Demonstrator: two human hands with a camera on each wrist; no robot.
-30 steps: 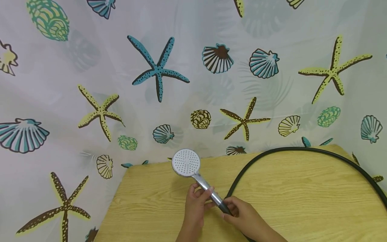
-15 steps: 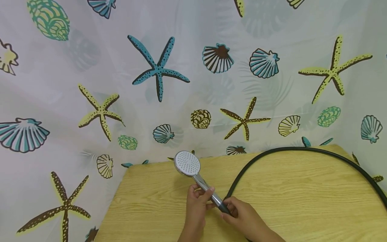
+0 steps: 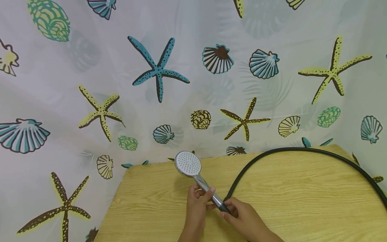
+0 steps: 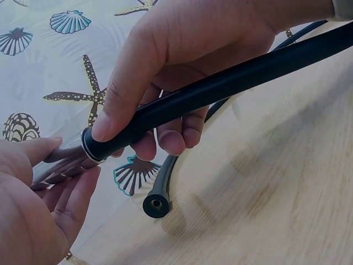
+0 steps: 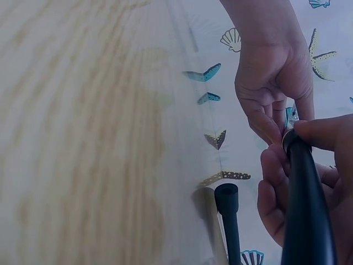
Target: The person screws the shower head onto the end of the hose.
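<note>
My left hand (image 3: pixel 196 205) grips the chrome handle of a shower head (image 3: pixel 188 163), whose round white face points up, tilted to the upper left. At the lower end of the handle, my right hand (image 3: pixel 245 216) pinches the end of a black hose (image 4: pixel 242 77), with the thumb (image 4: pixel 105 126) right at the joint. Hose and handle meet in line there; whether they are fastened cannot be seen. In the right wrist view the left hand (image 5: pixel 276 72) is beyond the joint, fingers round the handle. Both hands are above the wooden table.
The hose's other end (image 4: pixel 156 204), with a hole in its middle, lies on the table near its back edge. A long loop of hose (image 3: pixel 284 148) arcs across the right side of the wooden table (image 3: pixel 145 201). A curtain (image 3: pixel 187 20) printed with shells and starfish surrounds it.
The shower head has turned slightly and shifted a little to the right and down. Both hands keep their holds, moving only slightly.
</note>
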